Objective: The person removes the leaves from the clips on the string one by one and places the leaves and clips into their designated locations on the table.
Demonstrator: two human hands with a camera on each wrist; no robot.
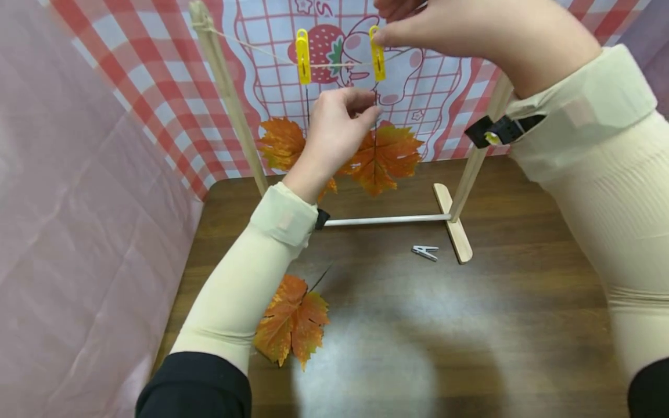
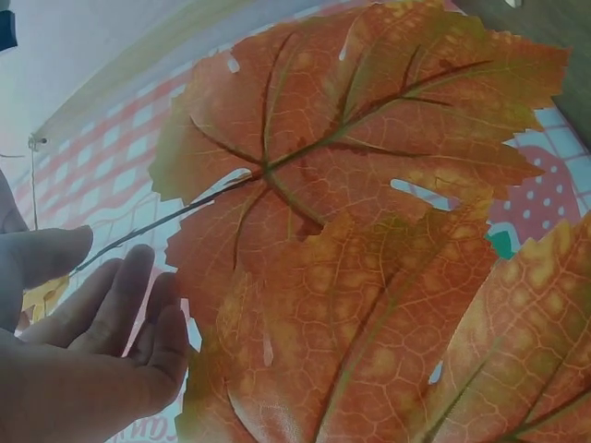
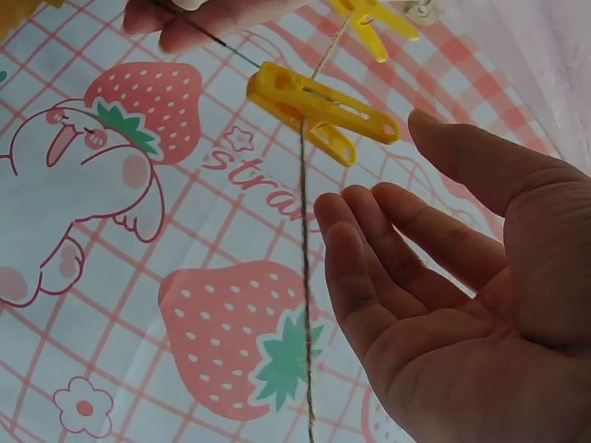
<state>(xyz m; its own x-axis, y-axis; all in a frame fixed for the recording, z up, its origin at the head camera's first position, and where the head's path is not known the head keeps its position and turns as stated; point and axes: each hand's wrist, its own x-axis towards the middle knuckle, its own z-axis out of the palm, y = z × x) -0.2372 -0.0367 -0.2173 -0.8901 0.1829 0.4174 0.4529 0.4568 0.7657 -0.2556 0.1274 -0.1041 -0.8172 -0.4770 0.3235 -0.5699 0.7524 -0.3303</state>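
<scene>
Fingers of the left hand pinch the thin stem of an orange maple leaf just below a yellow clothespin on the string; the right hand hovers beside that pin, fingers relaxed. Pegging appears underway: next, the stem likely needs seating in the clip. Serrated and veined, the leaf hangs above the table.

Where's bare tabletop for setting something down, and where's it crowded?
Free: the table right of the loose leaf, in front of the grey clip and the rack's foot. Crowded: under the string, where both hands, yellow pegs and hanging leaves bunch.
</scene>
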